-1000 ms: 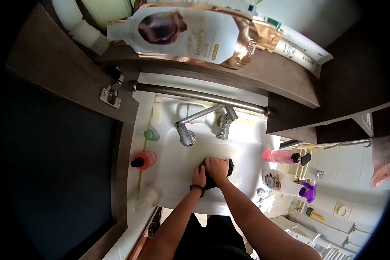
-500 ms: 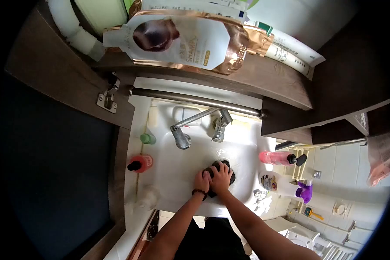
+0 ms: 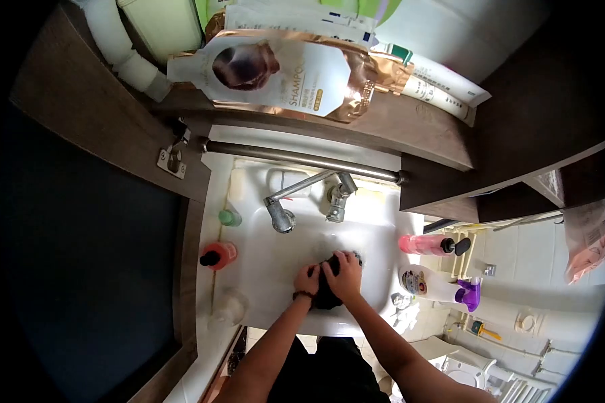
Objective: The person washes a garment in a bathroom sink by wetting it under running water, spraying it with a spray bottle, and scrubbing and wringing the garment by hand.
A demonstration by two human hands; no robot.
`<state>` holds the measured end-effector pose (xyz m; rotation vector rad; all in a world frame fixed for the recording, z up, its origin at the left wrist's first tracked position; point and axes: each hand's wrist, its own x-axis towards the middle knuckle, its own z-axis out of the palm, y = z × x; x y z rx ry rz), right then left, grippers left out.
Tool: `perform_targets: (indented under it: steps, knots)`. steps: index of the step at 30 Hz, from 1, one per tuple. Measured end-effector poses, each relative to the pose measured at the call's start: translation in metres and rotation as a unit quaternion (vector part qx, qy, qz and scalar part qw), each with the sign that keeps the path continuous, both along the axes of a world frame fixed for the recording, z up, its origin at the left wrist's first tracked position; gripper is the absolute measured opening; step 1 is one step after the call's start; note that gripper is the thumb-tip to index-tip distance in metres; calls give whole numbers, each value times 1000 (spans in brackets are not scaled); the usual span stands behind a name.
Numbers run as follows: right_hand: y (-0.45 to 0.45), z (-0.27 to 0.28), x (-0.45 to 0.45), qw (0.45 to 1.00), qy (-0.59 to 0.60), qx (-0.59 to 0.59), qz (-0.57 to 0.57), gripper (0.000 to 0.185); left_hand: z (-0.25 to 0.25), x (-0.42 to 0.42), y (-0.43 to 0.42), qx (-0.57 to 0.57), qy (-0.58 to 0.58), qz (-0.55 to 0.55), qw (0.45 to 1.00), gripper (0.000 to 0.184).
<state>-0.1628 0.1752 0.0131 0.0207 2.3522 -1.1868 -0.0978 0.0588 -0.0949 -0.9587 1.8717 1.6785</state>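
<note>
A bundle of black cloth lies in the white sink, below the metal faucet. My left hand, with a dark bead bracelet at its wrist, is closed on the cloth's left edge. On the upper right part of the cloth, my right hand has its fingers curled over the fabric. The two hands are close together, with black fabric between them.
Left of the basin stand a red bottle and a green-capped bottle. At its right are a pink pump bottle and a purple-topped spray bottle. Above runs a metal bar under a shelf holding a shampoo pouch.
My hands have parted slightly, the left shifting left. More of the black cloth now shows between and below them. The view has shifted a little.
</note>
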Motion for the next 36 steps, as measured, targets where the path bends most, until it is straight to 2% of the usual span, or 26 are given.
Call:
perform_targets:
  steps: [1,2,3,4,6,8,10,11,12,14,15,16,18,19,20,21,22,24,26,28,29,31,33,34,35,36]
  knots:
    - [-10,-16,7,981,152,118,35,43,2,4,14,-81,35,35,995,46]
    - [-14,-32,13,924,297,230,68,44,2,8,21,-163,69,71,982,44]
    - [-13,-49,20,902,330,259,106,39,22,5,16,-105,30,86,990,46]
    - [-12,-59,18,903,328,259,105,39,22,4,15,-106,28,85,990,46]
    - [-10,-74,6,941,206,241,120,33,21,2,13,-108,4,82,991,46]
    - [-18,-70,-20,924,225,262,163,30,7,3,17,-109,38,98,989,47]
    - [-29,-66,-44,935,76,282,200,29,-3,4,16,-110,73,113,985,48]
    - [-30,-63,-43,935,79,282,198,29,-8,3,15,-91,53,143,984,48]
    - [-28,-56,-38,962,129,190,149,25,-15,1,17,-69,32,170,982,49]
    - [-22,-31,-27,974,222,4,47,19,-71,5,14,-50,71,158,984,48]
    - [-13,5,-22,983,165,-9,78,16,-89,11,13,-33,106,150,982,47]
    - [-3,-2,-14,984,162,-6,79,16,-86,12,13,-30,103,151,983,47]
    - [12,-19,6,993,46,-96,-53,29,-76,3,6,172,34,232,957,41]
    - [15,-11,8,999,34,27,-19,42,-55,-1,6,172,35,230,957,41]
    - [11,-12,12,999,36,27,-20,42,-21,-4,9,62,68,172,981,38]
    - [2,-16,19,970,190,147,41,42,0,-6,13,-50,98,113,987,36]
    - [-3,-22,25,900,337,259,101,42,2,-8,18,-51,100,114,987,36]
    - [-2,-55,29,906,319,248,124,39,3,-4,22,-108,70,101,987,35]
    - [-3,-70,20,902,343,223,141,36,-3,-2,18,-63,55,86,993,36]
    - [-7,-77,-1,893,308,267,191,27,1,1,20,-110,196,144,964,41]
    - [-14,-75,-18,903,257,278,203,27,5,4,21,-111,194,144,964,41]
    - [-20,-71,-32,910,212,287,209,27,12,-4,17,-79,75,182,977,51]
    - [-12,-69,-32,958,236,118,116,20,-62,-1,18,-21,59,242,968,56]
    - [-4,-58,-27,957,236,120,116,20,-56,-4,9,95,15,294,951,60]
    - [8,-44,-18,981,172,-33,82,18,-51,-6,0,197,-41,349,915,64]
    - [21,-35,-8,976,102,-186,46,15,-54,-2,-2,199,-43,350,914,64]
